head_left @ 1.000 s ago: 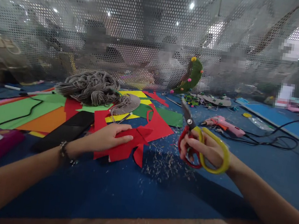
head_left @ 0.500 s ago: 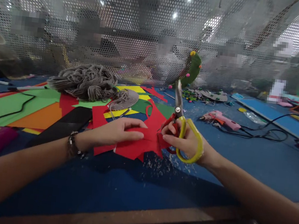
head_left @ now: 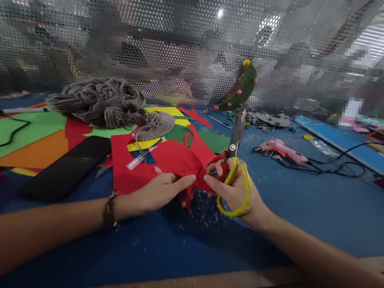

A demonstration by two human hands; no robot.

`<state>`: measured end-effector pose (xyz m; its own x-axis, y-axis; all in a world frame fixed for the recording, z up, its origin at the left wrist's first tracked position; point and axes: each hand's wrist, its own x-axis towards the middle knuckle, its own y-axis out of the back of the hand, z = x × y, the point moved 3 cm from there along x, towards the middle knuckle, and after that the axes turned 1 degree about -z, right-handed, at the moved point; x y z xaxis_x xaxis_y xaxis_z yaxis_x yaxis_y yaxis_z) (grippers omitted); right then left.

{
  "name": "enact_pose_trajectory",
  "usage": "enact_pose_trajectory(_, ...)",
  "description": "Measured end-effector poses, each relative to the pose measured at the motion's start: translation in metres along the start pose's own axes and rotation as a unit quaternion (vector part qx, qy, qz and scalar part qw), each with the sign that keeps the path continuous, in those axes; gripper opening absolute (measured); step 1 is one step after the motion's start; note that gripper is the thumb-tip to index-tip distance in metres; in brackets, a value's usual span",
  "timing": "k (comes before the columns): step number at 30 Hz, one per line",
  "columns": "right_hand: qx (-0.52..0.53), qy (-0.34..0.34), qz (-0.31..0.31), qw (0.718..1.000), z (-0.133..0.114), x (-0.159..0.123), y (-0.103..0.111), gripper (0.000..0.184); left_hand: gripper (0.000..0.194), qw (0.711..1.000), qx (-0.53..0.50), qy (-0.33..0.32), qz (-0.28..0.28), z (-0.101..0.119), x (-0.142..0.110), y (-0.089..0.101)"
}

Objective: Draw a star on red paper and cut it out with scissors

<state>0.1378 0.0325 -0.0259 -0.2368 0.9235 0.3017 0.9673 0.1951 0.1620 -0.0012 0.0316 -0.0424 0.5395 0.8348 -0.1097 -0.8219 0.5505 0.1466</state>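
Note:
My left hand (head_left: 163, 189) is closed, its thumb pressing on a piece of red paper (head_left: 200, 177). My right hand (head_left: 242, 190) pinches the other edge of that piece between thumb and fingers. Hanging from the same hand is a pair of scissors (head_left: 236, 140), one handle yellow and the other red, blades pointing up and away from the paper. Beneath and left of my hands lies a larger red sheet (head_left: 121, 173), with a clear plastic stick (head_left: 141, 156) across it. White flecks dot the table below the paper.
Grey yarn (head_left: 102, 102) is heaped at the back left, near green sheets (head_left: 21, 134) and a black phone-like slab (head_left: 70, 166). A pink glue gun (head_left: 284, 151) with a black cord lies right. Behind stands a perforated metal screen (head_left: 178, 30), with a green decorated crescent (head_left: 246, 87) before it.
My left hand has shifted from resting flat on the red paper to gripping it near my right hand. The red piece is gathered between both hands, uncovering the plastic stick.

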Motion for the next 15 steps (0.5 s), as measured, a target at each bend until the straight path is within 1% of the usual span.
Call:
enact_pose_trajectory(2,0.012,-0.008,-0.010,1.000,0.001,-0.001,-0.001,0.029,0.037,1.000,-0.002,0.012,-0.004,0.000,0.000,-0.002)
enact_pose_trajectory(4,0.033,-0.025,-0.032,0.999,0.002,-0.002,0.000,0.032,0.037,1.000,-0.004,0.011,0.008,0.000,-0.001,0.000)
enact_pose_trajectory(6,0.040,-0.040,-0.087,0.995,0.004,-0.003,0.002,0.033,0.038,0.999,-0.002,-0.012,0.037,0.001,-0.001,0.005)
enact_pose_trajectory(8,0.029,-0.048,-0.170,0.984,0.005,-0.005,0.005,0.032,0.037,0.997,-0.012,-0.047,0.065,0.002,-0.002,0.010)
enact_pose_trajectory(10,0.011,-0.048,-0.241,0.969,0.004,-0.007,0.008,0.036,0.034,0.994,-0.028,-0.077,0.075,0.003,-0.004,0.015)
enact_pose_trajectory(12,-0.007,-0.042,-0.276,0.960,0.002,-0.009,0.012,0.042,0.030,0.991,-0.045,-0.094,0.080,0.006,-0.005,0.018)
enact_pose_trajectory(15,0.004,-0.042,-0.300,0.953,-0.003,-0.010,0.016,0.044,0.028,0.987,-0.056,-0.111,0.099,0.010,-0.006,0.021)
